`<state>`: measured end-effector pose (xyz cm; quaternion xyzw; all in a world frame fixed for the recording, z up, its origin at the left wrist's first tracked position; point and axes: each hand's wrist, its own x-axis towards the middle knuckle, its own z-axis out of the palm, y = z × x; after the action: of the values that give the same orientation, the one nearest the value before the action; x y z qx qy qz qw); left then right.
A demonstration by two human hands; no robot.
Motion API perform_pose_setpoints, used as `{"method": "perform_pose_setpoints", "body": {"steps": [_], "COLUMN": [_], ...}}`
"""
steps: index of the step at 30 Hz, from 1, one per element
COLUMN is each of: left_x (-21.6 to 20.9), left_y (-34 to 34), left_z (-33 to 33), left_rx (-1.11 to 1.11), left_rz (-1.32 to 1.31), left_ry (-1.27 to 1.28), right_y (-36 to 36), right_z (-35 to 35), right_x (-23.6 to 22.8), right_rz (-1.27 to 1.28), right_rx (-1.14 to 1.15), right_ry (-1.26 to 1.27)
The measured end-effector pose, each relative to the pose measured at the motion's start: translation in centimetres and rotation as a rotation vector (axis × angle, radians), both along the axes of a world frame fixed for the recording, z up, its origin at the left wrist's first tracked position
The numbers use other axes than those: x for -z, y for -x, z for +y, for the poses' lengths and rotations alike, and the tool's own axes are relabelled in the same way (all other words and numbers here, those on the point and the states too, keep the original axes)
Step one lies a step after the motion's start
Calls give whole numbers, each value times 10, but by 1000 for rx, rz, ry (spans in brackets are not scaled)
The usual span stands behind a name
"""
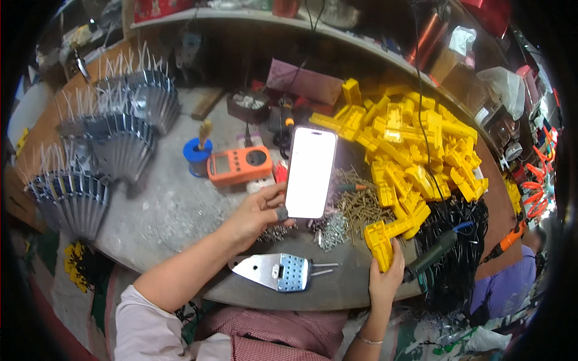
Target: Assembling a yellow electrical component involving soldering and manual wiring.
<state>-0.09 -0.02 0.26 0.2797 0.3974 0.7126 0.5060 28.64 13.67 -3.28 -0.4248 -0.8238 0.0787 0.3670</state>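
Note:
My left hand (260,215) is at the lower left edge of a smartphone (311,174), its thumb and fingers closed on that edge. The phone's screen is bright white, and a dark grey band shows on one finger. My right hand (386,272) grips a yellow plastic housing (378,242) near the front of the table. The far end of that piece touches or overlaps other yellow parts. Between my forearms lies a pointed silver metal plate (274,272) with a blue dotted section and two prongs pointing right.
A heap of yellow plastic parts (421,138) fills the right side, beside brass-coloured screws (361,210), silver screws (331,231) and black cables (457,253). An orange multimeter (239,165) and blue spool (197,153) stand behind. Fanned stacks of metal plates (72,201) line the left.

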Motion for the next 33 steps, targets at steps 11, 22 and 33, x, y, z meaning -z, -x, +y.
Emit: {"method": "perform_pose_setpoints", "body": {"steps": [11, 22, 33], "left_x": [-89, -184, -174], "left_y": [59, 241, 343], "left_z": [-8, 19, 89], "left_rx": [-272, -622, -961], "left_rz": [282, 289, 368], "left_ry": [-47, -216, -256], "right_y": [-11, -8, -13], "right_z": [3, 6, 1], "right_x": [5, 2, -4], "right_rz": [24, -24, -35], "right_rx": [-13, -2, 18], "right_ry": [17, -99, -43]}}
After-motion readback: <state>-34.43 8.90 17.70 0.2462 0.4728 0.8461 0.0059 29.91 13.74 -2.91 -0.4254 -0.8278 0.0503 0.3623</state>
